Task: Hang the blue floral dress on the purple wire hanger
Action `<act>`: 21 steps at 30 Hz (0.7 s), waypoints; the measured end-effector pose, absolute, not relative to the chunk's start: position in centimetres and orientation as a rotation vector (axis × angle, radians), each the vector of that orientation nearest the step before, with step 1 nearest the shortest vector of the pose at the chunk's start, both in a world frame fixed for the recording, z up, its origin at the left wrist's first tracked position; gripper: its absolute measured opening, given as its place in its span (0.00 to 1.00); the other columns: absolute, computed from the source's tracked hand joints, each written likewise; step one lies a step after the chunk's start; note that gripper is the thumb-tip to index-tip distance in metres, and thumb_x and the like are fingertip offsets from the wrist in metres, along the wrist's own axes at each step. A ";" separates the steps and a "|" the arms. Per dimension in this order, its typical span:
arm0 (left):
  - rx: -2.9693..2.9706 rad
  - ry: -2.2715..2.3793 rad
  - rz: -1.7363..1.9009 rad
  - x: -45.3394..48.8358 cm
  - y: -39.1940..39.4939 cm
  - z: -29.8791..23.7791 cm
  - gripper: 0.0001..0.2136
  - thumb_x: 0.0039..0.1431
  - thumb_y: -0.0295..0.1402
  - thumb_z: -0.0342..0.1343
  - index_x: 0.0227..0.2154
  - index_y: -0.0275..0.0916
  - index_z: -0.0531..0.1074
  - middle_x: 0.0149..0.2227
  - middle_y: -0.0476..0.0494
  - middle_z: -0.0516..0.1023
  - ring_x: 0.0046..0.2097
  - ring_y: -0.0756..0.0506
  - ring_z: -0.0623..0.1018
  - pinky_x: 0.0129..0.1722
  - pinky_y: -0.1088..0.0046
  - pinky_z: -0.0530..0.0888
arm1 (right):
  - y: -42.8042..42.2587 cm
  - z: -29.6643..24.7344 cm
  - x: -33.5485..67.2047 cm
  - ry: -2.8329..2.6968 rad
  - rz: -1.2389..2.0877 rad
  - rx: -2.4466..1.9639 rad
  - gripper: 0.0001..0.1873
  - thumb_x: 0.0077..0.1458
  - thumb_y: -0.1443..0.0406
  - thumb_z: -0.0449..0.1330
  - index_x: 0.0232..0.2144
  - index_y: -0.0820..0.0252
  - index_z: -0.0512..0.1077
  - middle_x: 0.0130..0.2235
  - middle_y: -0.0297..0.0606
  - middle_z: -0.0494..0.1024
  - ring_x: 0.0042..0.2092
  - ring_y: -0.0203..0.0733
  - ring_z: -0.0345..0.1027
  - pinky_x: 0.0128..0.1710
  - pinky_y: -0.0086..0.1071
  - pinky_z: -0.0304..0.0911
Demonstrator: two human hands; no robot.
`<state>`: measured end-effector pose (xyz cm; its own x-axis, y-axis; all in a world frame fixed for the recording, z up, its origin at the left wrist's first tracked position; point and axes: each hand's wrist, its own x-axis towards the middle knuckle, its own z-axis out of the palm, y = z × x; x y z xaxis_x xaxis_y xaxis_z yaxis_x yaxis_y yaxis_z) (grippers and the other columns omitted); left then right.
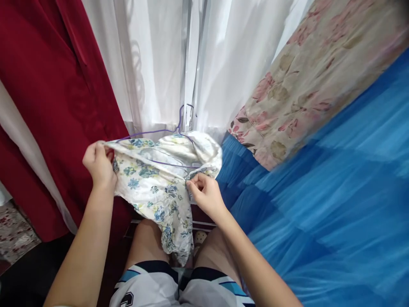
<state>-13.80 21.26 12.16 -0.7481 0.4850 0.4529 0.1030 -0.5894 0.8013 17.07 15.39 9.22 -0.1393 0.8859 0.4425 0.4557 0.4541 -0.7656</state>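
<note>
A white garment with blue and yellow flowers (150, 187) hangs in front of me, stretched between both hands. My left hand (101, 164) is closed on its upper left edge. My right hand (206, 192) pinches the edge near the middle right, thumb against fingers. A thin purple clothes hanger (162, 131) sits partly inside the garment. Its hook stands up against a pale vertical strip behind, and I cannot tell whether it hangs from anything. The hanger's lower bar shows through the garment's opening, while its ends are hidden by cloth.
Sheer white curtains (156, 64) hang straight ahead. Dark red cloth (79, 128) drapes on the left. To the right hang beige floral fabric (287, 98) and layered blue tulle (319, 204). My legs and a beige clog (200, 237) are below.
</note>
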 end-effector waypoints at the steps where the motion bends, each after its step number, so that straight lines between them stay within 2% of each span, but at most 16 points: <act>1: 0.779 1.244 2.334 -14.4 21.4 10.5 0.04 0.63 0.31 0.49 0.37 0.38 0.67 0.35 0.50 0.69 0.37 0.52 0.74 0.44 0.70 0.72 | 15.0 8.9 17.1 -1.782 0.594 -1.148 0.09 0.55 0.62 0.58 0.25 0.57 0.66 0.20 0.30 0.70 0.22 0.35 0.61 0.23 0.28 0.51; 4: 0.674 1.252 2.094 -13.6 21.0 5.3 0.06 0.57 0.34 0.54 0.29 0.37 0.65 0.32 0.50 0.70 0.36 0.49 0.76 0.44 0.65 0.73 | 14.2 7.2 17.4 -1.782 0.665 -1.151 0.08 0.52 0.64 0.58 0.23 0.57 0.65 0.20 0.30 0.70 0.22 0.35 0.61 0.23 0.27 0.52; 7: 0.824 1.213 1.812 -10.2 19.8 2.2 0.11 0.52 0.40 0.60 0.31 0.39 0.68 0.33 0.48 0.73 0.39 0.47 0.77 0.45 0.67 0.73 | 13.8 4.7 18.6 -1.756 0.802 -1.150 0.08 0.51 0.67 0.57 0.22 0.58 0.64 0.20 0.29 0.68 0.23 0.34 0.60 0.24 0.27 0.52; 10: 1.021 1.010 1.661 -5.4 17.4 2.3 0.13 0.54 0.42 0.61 0.36 0.39 0.70 0.36 0.45 0.75 0.39 0.47 0.77 0.43 0.70 0.74 | 13.0 2.1 20.0 -1.792 0.918 -1.156 0.08 0.52 0.68 0.56 0.22 0.58 0.64 0.21 0.29 0.66 0.24 0.34 0.59 0.25 0.27 0.54; 12: 1.126 0.927 1.594 -2.0 15.0 3.6 0.13 0.58 0.43 0.58 0.37 0.39 0.70 0.35 0.44 0.76 0.36 0.47 0.77 0.38 0.71 0.74 | 12.1 1.2 20.6 -1.828 0.908 -1.150 0.04 0.52 0.67 0.58 0.26 0.58 0.68 0.25 0.31 0.70 0.27 0.37 0.63 0.29 0.29 0.59; 13: 1.196 0.908 1.565 -0.4 13.6 4.4 0.12 0.61 0.44 0.56 0.37 0.40 0.70 0.33 0.45 0.76 0.34 0.47 0.76 0.35 0.71 0.74 | 11.5 1.0 20.8 -1.847 0.893 -1.125 0.03 0.51 0.66 0.61 0.31 0.58 0.70 0.29 0.34 0.74 0.32 0.40 0.67 0.33 0.31 0.63; 14: 1.284 0.890 1.535 1.2 12.1 5.2 0.11 0.63 0.43 0.55 0.36 0.40 0.70 0.33 0.45 0.76 0.33 0.47 0.76 0.33 0.71 0.74 | 10.9 1.0 20.8 -1.863 0.883 -1.078 0.12 0.49 0.64 0.64 0.39 0.58 0.72 0.36 0.37 0.76 0.38 0.44 0.70 0.39 0.35 0.66; 16: 1.523 0.849 1.452 3.7 9.4 6.8 0.08 0.65 0.40 0.54 0.36 0.42 0.72 0.35 0.45 0.77 0.36 0.46 0.77 0.38 0.68 0.75 | 9.6 1.3 20.6 -1.907 0.935 -0.933 0.32 0.44 0.62 0.70 0.53 0.56 0.68 0.51 0.44 0.74 0.51 0.53 0.68 0.51 0.41 0.65; 17: 1.659 0.827 1.420 4.6 8.3 7.5 0.07 0.65 0.38 0.53 0.36 0.43 0.74 0.36 0.46 0.78 0.38 0.45 0.77 0.44 0.66 0.75 | 8.9 1.5 20.5 -1.933 1.009 -0.858 0.37 0.45 0.61 0.71 0.58 0.55 0.65 0.56 0.45 0.71 0.55 0.55 0.66 0.55 0.43 0.63; 19: 1.884 0.818 1.366 5.5 7.2 8.3 0.07 0.66 0.35 0.53 0.36 0.45 0.75 0.37 0.47 0.78 0.41 0.45 0.77 0.57 0.61 0.69 | 7.6 1.8 20.2 -1.936 1.193 -0.781 0.34 0.52 0.59 0.67 0.60 0.54 0.64 0.57 0.45 0.71 0.58 0.55 0.64 0.57 0.44 0.62; 21: 1.959 0.862 1.323 5.3 7.4 8.5 0.07 0.66 0.35 0.53 0.43 0.46 0.75 0.39 0.47 0.78 0.46 0.44 0.77 0.64 0.59 0.62 | 6.6 1.7 20.2 -1.857 1.324 -0.830 0.25 0.59 0.57 0.60 0.58 0.54 0.67 0.54 0.43 0.74 0.59 0.53 0.64 0.60 0.45 0.59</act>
<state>5.34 7.38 8.50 0.2870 0.7909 0.5404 0.1749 -0.5979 0.7822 20.16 6.57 1.67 -0.5499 0.8169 0.1740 0.1020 0.2725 -0.9567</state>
